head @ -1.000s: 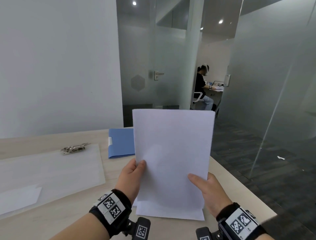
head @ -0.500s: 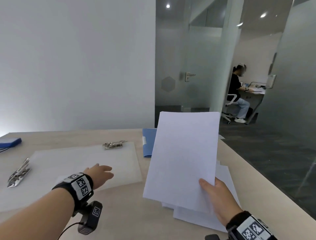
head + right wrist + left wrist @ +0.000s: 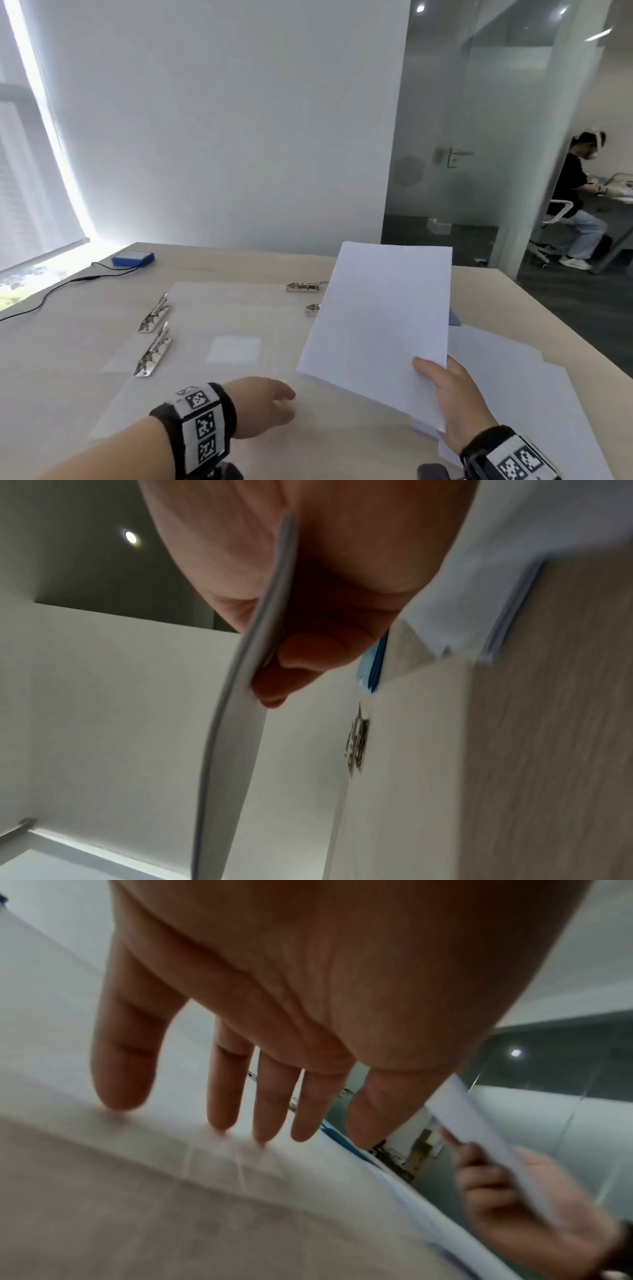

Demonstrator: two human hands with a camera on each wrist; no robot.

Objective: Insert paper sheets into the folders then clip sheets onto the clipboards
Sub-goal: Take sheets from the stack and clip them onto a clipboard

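since the left hand [image 3: 265, 406] was taken off and spread over the clipboards [image 3: 219, 329], the sheets [image 3: 376, 325] are pinched by the right hand [image 3: 452, 401] alone; clipping seems next.

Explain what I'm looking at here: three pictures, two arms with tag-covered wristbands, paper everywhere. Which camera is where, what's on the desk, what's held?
No robot here: a person works with bare hands and wears three cameras. The wide picture comes from the head, looking down at the desk. The other two come from cameras under each wrist, looking along the palm, so skin fills them.

The right hand pinches a held stack of white sheets by its lower corner, raised and tilted above the desk. The left hand holds nothing; its fingers are straight, reaching down to the translucent clipboards.

Those clipboards overlap on the desk, with metal clips showing at their edges. More loose paper lies to the right, a corner of a blue folder peeks out behind the sheets, and a small blue box with a cable sits at the far left.
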